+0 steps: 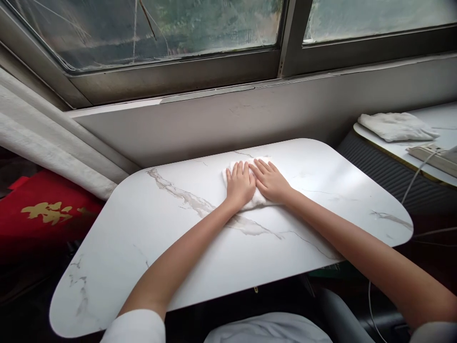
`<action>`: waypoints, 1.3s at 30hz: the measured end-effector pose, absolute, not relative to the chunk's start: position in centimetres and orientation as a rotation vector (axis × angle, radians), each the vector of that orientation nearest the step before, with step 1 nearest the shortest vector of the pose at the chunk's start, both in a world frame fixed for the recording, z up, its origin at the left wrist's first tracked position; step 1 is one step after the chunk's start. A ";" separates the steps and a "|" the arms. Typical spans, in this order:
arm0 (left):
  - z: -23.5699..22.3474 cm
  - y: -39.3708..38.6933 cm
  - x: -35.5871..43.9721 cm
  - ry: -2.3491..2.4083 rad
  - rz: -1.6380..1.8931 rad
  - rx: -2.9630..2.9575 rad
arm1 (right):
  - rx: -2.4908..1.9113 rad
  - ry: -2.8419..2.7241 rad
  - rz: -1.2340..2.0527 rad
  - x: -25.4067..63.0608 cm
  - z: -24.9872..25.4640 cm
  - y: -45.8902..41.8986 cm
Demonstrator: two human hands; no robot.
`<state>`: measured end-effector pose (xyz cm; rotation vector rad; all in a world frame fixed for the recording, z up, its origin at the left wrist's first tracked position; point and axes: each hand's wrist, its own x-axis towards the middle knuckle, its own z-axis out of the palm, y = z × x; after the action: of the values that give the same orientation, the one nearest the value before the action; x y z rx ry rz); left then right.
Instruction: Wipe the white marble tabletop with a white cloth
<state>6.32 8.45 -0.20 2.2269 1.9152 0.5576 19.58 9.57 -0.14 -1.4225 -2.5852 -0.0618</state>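
White, soft-looking cloth point(260, 200) lies pressed under the fingers point(241, 168) of both hands. The left hand point(242, 186) and right hand point(273, 182) are palm down, side by side and seemingly touching, and the left forearm point(199, 242) and right forearm point(335, 227) reach forward, converging on the cloth. The fingers are extended and unclenched, slightly spread, laid flat on the fabric rather than pinching it.

Around them spreads the surface point(246, 259), smooth white with grey-brown marble veining and rounded corners; its boldest vein starts left of the fingers and runs under the left forearm. Beyond the fingertips are a pale wall point(221, 121) and a metal-framed window point(178, 78). Far left of the fingers hang a folded off-white curtain point(43, 128) and red fabric point(71, 195) bearing a gold character. To their right, a second white surface point(437, 114) with a ribbed grey side carries a crumpled white textile point(398, 126) and a beige power strip point(437, 161).
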 end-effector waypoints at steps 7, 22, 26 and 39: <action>0.2 -1.4 8.4 1.683 0.435 2.116 | -1.317 -2.662 -0.102 23.4 -0.2 -0.7; 1.4 0.1 14.6 1.433 0.374 2.179 | -1.476 -2.554 -0.013 31.0 -0.9 -0.2; 0.7 6.6 13.5 1.613 0.471 2.264 | -1.517 -2.521 -0.011 28.8 -1.0 7.0; -0.1 20.5 14.4 1.973 0.560 2.235 | -1.391 -2.560 -0.013 28.2 -1.0 23.0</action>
<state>14.43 20.53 -0.10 2.2355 1.9730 0.5602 28.24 22.99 -1.01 -1.3913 -2.5600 -0.0126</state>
